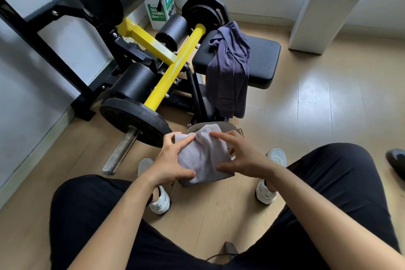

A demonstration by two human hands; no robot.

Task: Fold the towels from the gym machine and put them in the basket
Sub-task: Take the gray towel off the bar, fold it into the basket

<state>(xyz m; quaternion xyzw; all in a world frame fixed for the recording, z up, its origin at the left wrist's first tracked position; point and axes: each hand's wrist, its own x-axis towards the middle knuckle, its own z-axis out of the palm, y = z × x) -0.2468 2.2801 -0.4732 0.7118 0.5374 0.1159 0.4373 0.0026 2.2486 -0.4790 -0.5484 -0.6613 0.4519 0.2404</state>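
Left hand (pixel 173 160) grips grey towel (pixel 203 160) at its 9 o'clock edge, right hand (pixel 241 158) at 3; dark towel (pixel 230 68) drapes seat (pixel 263 57) at 12.

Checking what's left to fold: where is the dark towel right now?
In the head view, upper centre, the dark towel hangs over the near-left edge of the machine's black seat pad, just right of the yellow bar.

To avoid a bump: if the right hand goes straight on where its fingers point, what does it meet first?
The light grey towel, which the right hand touches; beyond, probably the left hand.
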